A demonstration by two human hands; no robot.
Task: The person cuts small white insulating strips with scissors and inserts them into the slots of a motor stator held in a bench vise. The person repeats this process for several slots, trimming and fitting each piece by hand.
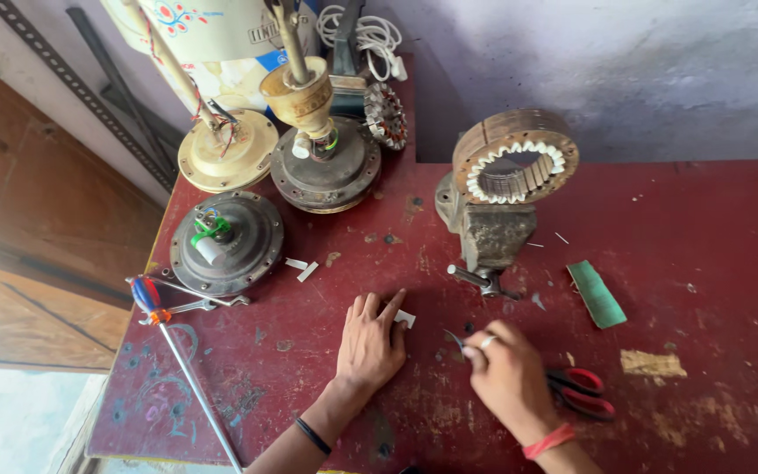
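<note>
1. A small white strip [404, 318] lay flat on the red surface [704, 263], pinned under the fingertips of the left hand [370, 344]; its long axis ran roughly left to right.
2. The left hand was spread flat, palm down; the strip was touched at its far right edge, so this hand was the nearer one.
3. The right hand [506, 373] was closed narrowly on a thin dark sliver [454, 339], pointed toward the strip from the right.
4. Two more white strips [303, 267] were counted further away, one pair of red scissors [582, 391] just beside the right hand, one green sheet [597, 294], one vise [489, 237] gripping one stator ring [516, 156], and three fan motor housings [226, 243].
</note>
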